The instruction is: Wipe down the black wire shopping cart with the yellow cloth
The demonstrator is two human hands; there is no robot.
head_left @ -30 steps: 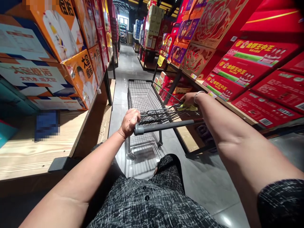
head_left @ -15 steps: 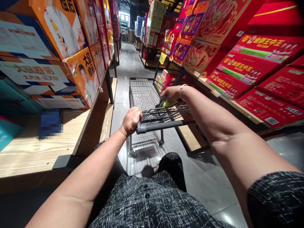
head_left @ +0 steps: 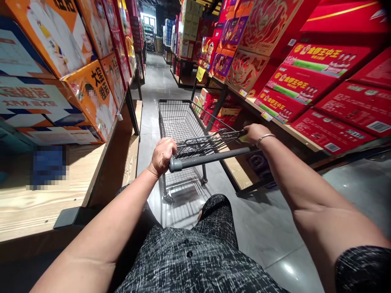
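A grey wire shopping cart (head_left: 210,159) stands in front of me, its basket pointing up the aisle and nothing visible in the basket. My left hand (head_left: 164,154) is closed on the cart's left rear corner, beside the end of the push bar. Over at the right rear corner, my right hand (head_left: 257,134) has its fingers curled down on the cart's top frame. A bit of yellow-green cloth (head_left: 244,139) shows under those fingers; most of it is hidden by the hand. A bracelet circles the right wrist.
Orange cartons (head_left: 85,101) are stacked on a wooden shelf (head_left: 76,179) close on my left. To the right, red boxes (head_left: 302,85) fill a shelf beside the cart. A grey tiled floor (head_left: 152,77) runs ahead between the shelves.
My right hand has moved right and back along the cart's frame, from above the basket's rear to the right corner, with the yellow-green cloth. My left hand keeps its grip.
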